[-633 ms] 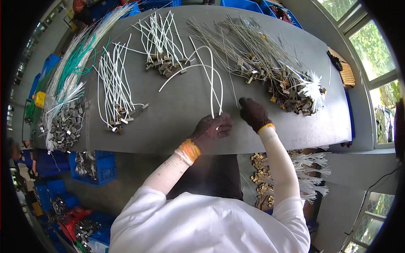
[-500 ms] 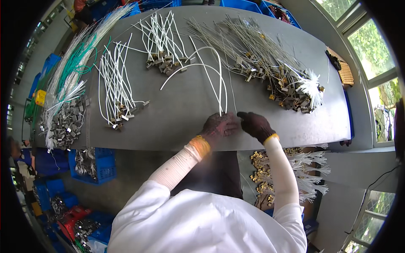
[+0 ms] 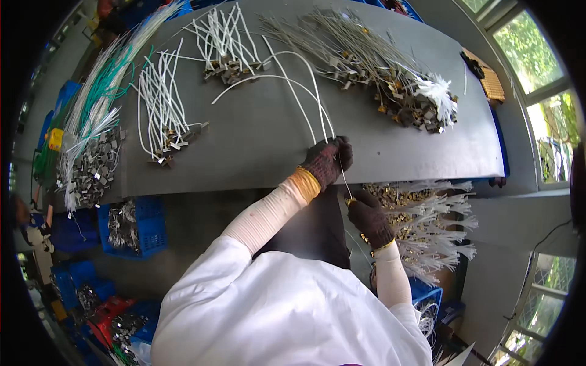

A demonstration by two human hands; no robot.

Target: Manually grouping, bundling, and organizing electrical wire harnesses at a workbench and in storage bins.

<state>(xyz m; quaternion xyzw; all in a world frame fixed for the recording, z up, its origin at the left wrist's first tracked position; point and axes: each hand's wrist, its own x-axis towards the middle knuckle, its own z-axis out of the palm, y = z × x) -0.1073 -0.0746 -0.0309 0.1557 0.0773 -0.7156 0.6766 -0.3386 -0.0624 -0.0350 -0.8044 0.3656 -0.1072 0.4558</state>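
Observation:
My left hand, in a dark reddish glove with a yellow cuff, is closed round several white cables near the table's front edge. Their stiff lengths rise from the fist and arch over the tabletop. A thin wire runs from this fist down to my right hand. That hand, also gloved, hangs in front of the table edge, its fingers pinched on the wire's lower end. A small brass-coloured piece shows at its fingertips. What lies inside the left fist is hidden.
White cable bundles with metal blocks lie on the grey table. Grey wires with metal ends lie at the back right, white and green strands at far left. Brass-ended white bunches sit below right; a blue crate stands below left.
My right hand has drawn down and toward me, past the table edge, with the thin wire stretched from the left fist. The left hand is slightly higher in view, still gripping the cables.

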